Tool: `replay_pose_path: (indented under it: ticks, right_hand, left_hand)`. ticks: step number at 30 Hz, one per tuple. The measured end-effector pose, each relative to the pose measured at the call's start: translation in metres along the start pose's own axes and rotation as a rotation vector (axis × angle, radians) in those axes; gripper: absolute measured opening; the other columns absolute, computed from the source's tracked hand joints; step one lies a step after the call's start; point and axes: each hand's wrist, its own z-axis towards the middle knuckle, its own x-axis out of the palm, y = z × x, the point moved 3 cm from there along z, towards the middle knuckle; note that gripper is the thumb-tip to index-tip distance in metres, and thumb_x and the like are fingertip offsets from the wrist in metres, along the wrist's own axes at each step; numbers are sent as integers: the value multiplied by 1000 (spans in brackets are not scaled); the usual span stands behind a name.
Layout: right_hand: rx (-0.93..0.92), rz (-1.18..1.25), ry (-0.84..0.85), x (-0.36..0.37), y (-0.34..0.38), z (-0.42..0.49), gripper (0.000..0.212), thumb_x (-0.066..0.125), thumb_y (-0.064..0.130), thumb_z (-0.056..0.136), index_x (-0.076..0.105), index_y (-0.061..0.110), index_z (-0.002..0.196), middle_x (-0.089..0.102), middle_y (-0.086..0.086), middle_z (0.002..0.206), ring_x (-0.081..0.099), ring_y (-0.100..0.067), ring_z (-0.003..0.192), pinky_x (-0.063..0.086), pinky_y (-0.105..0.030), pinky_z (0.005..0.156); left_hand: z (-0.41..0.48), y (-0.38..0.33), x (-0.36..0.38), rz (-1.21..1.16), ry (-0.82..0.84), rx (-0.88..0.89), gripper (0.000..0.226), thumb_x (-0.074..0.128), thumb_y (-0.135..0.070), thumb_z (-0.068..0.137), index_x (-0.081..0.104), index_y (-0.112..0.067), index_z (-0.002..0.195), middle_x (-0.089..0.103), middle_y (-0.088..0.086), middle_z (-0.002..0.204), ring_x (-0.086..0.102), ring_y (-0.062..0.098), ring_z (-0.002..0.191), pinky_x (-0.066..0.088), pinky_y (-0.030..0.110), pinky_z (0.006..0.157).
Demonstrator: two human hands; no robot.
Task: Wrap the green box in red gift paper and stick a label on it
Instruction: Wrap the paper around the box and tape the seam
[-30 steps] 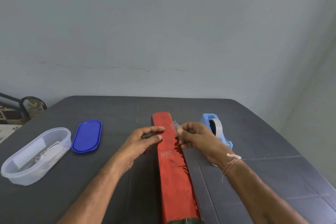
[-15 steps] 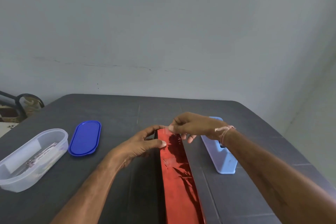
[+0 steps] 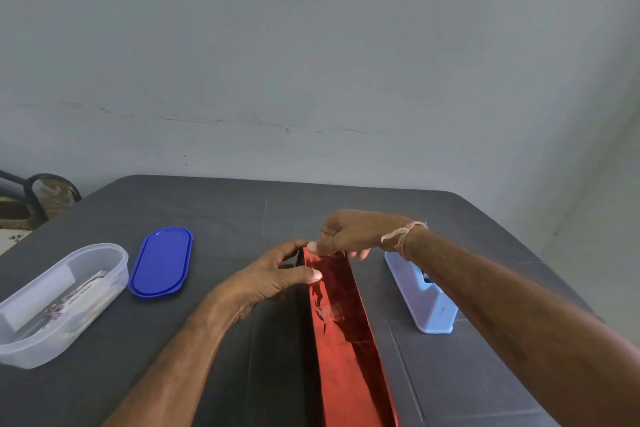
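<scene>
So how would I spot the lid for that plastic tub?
Look at the left side of the dark grey table. Beside the clear oval tub lies a flat lid. It alone is deep blue, far darker than the pale blue tape dispenser.

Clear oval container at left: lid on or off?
Off. The clear container stands open-topped, and the blue lid lies flat beside it.

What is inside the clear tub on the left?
The clear tub is open; its blue lid lies beside it. Inside lie a white block and printed slips, perhaps labels. The cloudy wall hides whatever lies lower down.
</scene>
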Motion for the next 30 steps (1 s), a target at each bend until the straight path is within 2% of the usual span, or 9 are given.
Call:
replay_pose_path:
  ticks: [5,7,12,15,17,19,23,27,30]
  right_hand:
    - [-4,-40,-50,5,-3,7,44,66,58,90,65,14,88,66,-4,84,62,-16,76,57,-32,69]
    - [-8,-98,-92,6,-2,9,46,68,58,88,65,12,83,66,-7,82,60,-17,75,55,-33,69]
    - [14,-355,-185,3,3,10,66,63,74,81,72,10,96,76,-8,97,69,-20,86,54,-41,83]
    - [10,-466,-200,1,9,8,58,62,75,81,63,17,83,72,0,89,67,-20,86,47,-35,79]
    - [18,-524,-198,-1,13,4,53,61,75,81,53,23,73,62,4,77,61,-18,79,45,-35,79]
    - [27,-567,-197,-3,18,1,55,61,73,82,47,22,67,51,6,67,53,-16,69,42,-34,74]
    - [36,-624,-180,-5,23,2,60,61,73,83,44,19,63,45,5,61,42,-13,57,32,-28,62]
    - [122,-587,-152,-9,13,1,70,57,88,72,60,17,75,55,5,67,55,-16,69,47,-34,74]
    - [163,-338,-129,-5,-6,4,71,63,89,64,56,18,64,58,2,62,53,-16,59,48,-35,69]
  left_hand:
    - [0,-1,0,-4,1,-5,56,85,-48,71,62,-53,122,60,-10,133,55,19,124,48,56,107]
    - [0,-1,0,-3,1,-9,55,84,-46,72,61,-52,123,61,-11,132,55,18,123,47,55,106]
    - [2,-1,-1,4,9,-16,62,82,-50,67,60,-51,125,60,-9,133,55,19,123,47,54,106]
    - [3,1,-1,1,13,-15,65,82,-51,66,59,-51,126,59,-8,135,54,19,124,46,53,106]
    - [3,1,-1,1,17,-15,67,83,-52,64,59,-50,127,57,-9,136,53,19,124,46,52,105]
    - [3,1,-1,-7,21,-16,67,83,-52,62,60,-51,125,57,-9,135,53,19,123,45,53,106]
    - [3,1,0,-11,18,-9,66,83,-50,63,60,-50,125,56,-12,134,51,18,125,41,57,111]
    - [2,2,1,-4,24,-10,70,83,-55,62,59,-50,128,54,-10,138,48,21,128,42,57,110]
    - [2,1,1,-9,26,-6,72,83,-58,60,58,-52,128,55,-9,139,50,20,126,45,55,107]
